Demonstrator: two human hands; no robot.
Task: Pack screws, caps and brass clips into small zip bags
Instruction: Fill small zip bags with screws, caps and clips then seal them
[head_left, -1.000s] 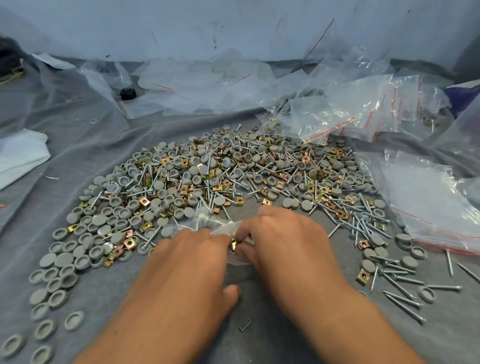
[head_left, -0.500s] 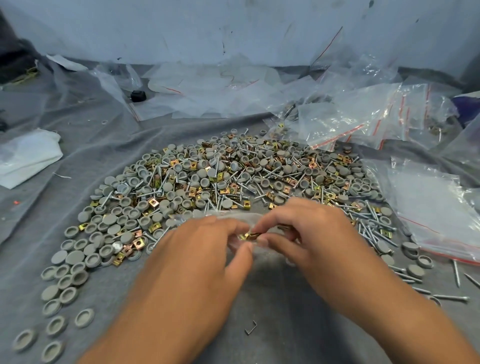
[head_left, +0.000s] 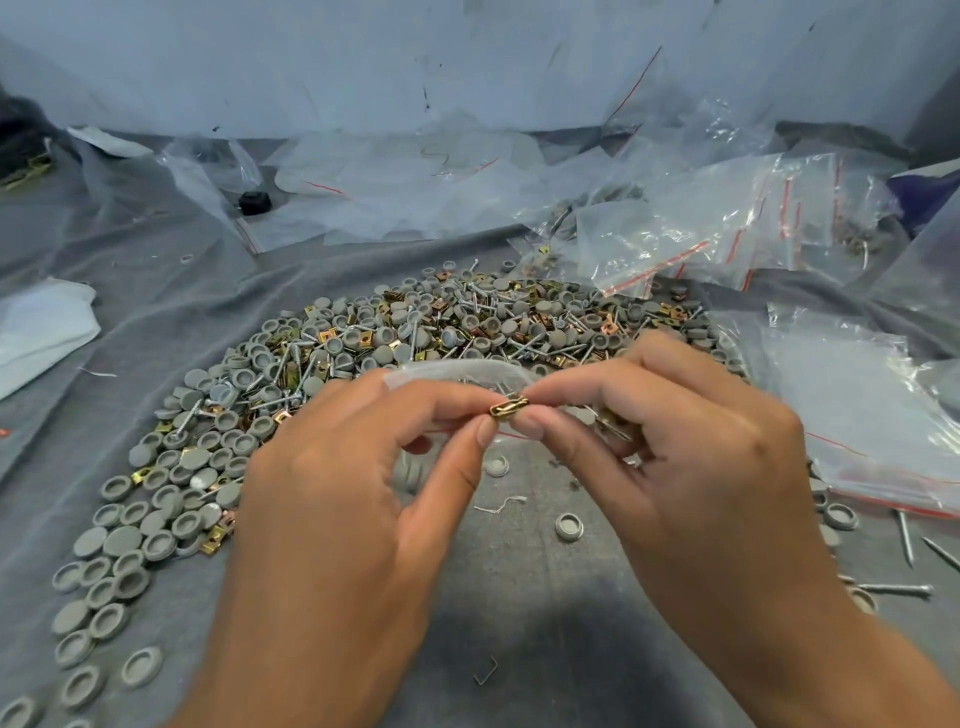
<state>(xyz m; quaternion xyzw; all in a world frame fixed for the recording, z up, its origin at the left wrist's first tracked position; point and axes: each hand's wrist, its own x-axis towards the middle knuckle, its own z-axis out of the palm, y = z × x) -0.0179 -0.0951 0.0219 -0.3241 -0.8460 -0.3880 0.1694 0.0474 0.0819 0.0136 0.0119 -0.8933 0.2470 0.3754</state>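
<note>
A brass clip (head_left: 509, 406) is pinched between the thumb and fingers of my right hand (head_left: 685, 441), raised above the grey cloth. My left hand (head_left: 358, 467) meets it fingertip to fingertip and pinches a small clear zip bag (head_left: 457, 373), whose mouth sits just behind the clip. Some screws show under my right fingers, seemingly inside the bag. Behind both hands spreads a wide pile of grey caps, screws and brass clips (head_left: 415, 332). Rows of grey caps (head_left: 119, 551) trail off to the lower left.
Empty red-striped zip bags (head_left: 857, 405) lie at the right and a heap of clear bags (head_left: 675, 228) at the back right. Loose screws (head_left: 904, 535) lie at the right edge. A white cloth (head_left: 41, 327) sits far left, a black knob (head_left: 254, 202) at the back.
Both hands have lifted off the cloth with the zip bag. My right hand now holds a brass clip at the bag's mouth, and a few caps on the cloth beneath are uncovered.
</note>
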